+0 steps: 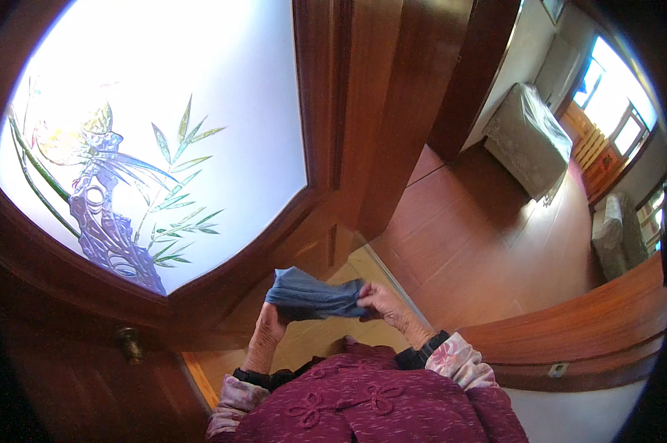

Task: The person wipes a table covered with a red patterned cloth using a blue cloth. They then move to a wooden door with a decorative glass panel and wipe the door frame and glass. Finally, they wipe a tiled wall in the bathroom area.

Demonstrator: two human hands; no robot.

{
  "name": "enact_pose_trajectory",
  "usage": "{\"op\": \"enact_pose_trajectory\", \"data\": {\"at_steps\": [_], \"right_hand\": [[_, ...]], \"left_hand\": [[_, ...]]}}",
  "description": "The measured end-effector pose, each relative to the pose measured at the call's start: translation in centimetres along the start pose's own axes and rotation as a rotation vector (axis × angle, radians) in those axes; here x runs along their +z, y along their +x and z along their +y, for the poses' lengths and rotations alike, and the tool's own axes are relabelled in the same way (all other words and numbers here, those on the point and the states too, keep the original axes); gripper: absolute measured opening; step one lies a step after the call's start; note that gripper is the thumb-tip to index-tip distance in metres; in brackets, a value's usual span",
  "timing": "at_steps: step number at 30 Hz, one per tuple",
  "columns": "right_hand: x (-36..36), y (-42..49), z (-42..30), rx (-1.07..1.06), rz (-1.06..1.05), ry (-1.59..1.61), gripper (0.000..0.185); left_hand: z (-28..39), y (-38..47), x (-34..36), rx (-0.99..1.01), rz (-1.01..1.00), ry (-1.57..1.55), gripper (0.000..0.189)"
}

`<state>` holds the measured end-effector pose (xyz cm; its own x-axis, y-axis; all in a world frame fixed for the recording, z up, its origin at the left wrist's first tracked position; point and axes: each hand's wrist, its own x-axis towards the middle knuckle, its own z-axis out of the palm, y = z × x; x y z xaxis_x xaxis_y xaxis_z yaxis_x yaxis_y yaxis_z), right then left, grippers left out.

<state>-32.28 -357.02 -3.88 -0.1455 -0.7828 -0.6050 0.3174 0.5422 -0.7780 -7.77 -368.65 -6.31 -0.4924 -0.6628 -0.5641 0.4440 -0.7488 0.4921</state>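
A blue-grey cloth (314,294) stretches between my two hands in front of my chest. My left hand (275,321) is under its left end, and the cloth drapes over my fingers and hides them. At the other end, the fingers and thumb of my right hand (380,302) pinch the gathered fabric. Right before me stands a dark wooden door (378,111) with a bright frosted glass panel (239,122). Painted bamboo leaves and a purple rock decorate the glass.
A round door knob (129,344) sits at lower left. On the right, a wooden door frame (577,315) with a metal strike plate (558,369) borders the opening. Beyond the floor strip (394,279) lies a tiled room with covered furniture (527,138) and a wooden bench (591,147).
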Motion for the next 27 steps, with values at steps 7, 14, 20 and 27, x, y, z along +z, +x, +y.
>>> {"op": "enact_pose_trajectory", "data": {"at_steps": [7,14,20,27], "right_hand": [[-0.7,0.2,0.5,-0.008,-0.121,-0.105,0.067],[3.5,-0.8,-2.4,-0.195,-0.543,0.007,0.079],[3.3,-1.3,-3.1,-0.09,-0.475,0.114,0.071],[2.8,-1.6,-2.4,-0.054,-0.508,0.147,0.07]], "left_hand": [[1.9,-1.7,0.6,0.07,-0.252,0.034,0.045],[2.0,-2.4,2.5,0.019,-0.44,0.317,0.045],[-0.6,-2.5,4.0,0.295,-0.591,0.904,0.037],[-2.2,-1.7,3.6,0.09,-0.62,0.729,0.046]]}}
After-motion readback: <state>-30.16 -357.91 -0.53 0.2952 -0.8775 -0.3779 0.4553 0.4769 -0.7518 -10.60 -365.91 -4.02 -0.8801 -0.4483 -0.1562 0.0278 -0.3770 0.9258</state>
